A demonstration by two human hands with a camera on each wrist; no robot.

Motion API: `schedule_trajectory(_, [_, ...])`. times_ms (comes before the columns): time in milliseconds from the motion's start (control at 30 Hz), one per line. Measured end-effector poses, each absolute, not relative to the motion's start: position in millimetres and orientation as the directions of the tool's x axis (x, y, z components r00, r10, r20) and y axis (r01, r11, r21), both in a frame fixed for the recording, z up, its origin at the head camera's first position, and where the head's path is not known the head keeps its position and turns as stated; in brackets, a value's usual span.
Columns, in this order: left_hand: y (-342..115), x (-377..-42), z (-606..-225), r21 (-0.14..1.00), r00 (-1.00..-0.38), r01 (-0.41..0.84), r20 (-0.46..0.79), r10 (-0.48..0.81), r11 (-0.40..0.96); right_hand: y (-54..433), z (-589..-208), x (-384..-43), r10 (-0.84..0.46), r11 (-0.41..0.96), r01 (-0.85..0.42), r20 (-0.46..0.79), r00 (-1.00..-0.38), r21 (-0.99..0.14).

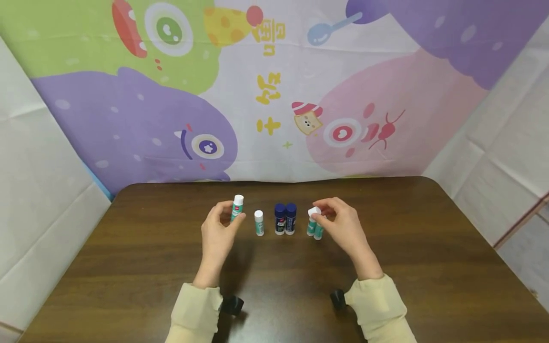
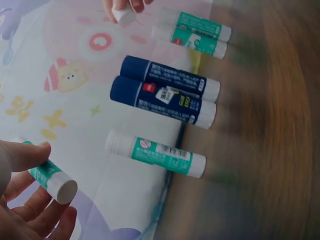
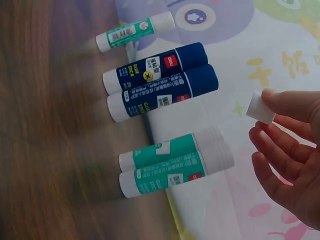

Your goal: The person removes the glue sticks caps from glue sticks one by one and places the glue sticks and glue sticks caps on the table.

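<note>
My left hand [image 1: 218, 233] grips a green glue stick [image 1: 238, 207] with white ends, raised off the table and tilted in the left wrist view. A similar green glue stick [image 1: 259, 224] stands upright just right of that hand. Between the hands, two thicker dark-blue glue sticks [image 3: 150, 67] stand side by side. With thumb and fingertips, my right hand [image 1: 343, 226] pinches a small white cap [image 3: 260, 108]. Close below it, two green glue sticks [image 3: 167, 172] stand together, partly covered by the right hand in the head view.
All the standing sticks are on a brown wood-grain table [image 1: 274, 281], set in a loose row towards its far edge. A cloth printed with cartoon figures [image 1: 266, 157] hangs behind it, and pale fabric [image 1: 38, 190] hangs at the sides.
</note>
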State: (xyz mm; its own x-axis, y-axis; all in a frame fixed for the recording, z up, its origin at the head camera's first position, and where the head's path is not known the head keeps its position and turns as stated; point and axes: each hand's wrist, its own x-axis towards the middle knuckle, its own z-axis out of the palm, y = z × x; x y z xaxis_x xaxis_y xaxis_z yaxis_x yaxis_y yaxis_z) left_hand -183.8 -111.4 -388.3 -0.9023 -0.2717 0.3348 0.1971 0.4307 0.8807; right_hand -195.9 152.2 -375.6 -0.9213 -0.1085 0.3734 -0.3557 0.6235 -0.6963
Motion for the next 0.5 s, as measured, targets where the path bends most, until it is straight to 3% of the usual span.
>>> schedule_trajectory(500, [-120.8, -184.6, -391.1, 0.867, -0.894, 0.111, 0.301, -0.333, 0.486, 160.6, -374.1, -200.3, -0.127, 0.659, -0.409, 0.443, -0.888, -0.631])
